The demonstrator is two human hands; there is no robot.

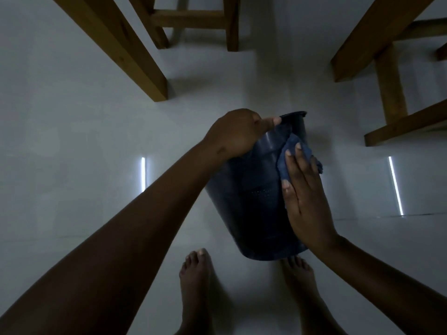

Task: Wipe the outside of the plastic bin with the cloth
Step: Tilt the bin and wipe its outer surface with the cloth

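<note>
A dark blue plastic bin (pixel 254 204) is held in the air above the white floor, tilted, with its narrow end pointing away from me. My left hand (pixel 238 131) grips the bin near that far end, thumb stretched toward the rim. My right hand (pixel 303 197) lies flat along the bin's right side, fingers extended, pressing a blue cloth (pixel 294 153) against the wall. The cloth bunches out past my fingertips and hangs off the right edge. The bin's far side and its opening are hidden.
Wooden table legs (pixel 125 49) and chair legs (pixel 387 88) stand on the glossy white tile floor (pixel 72 141) ahead and to the right. My two bare feet (pixel 196 284) are directly below the bin. Bright light streaks reflect off the floor on both sides.
</note>
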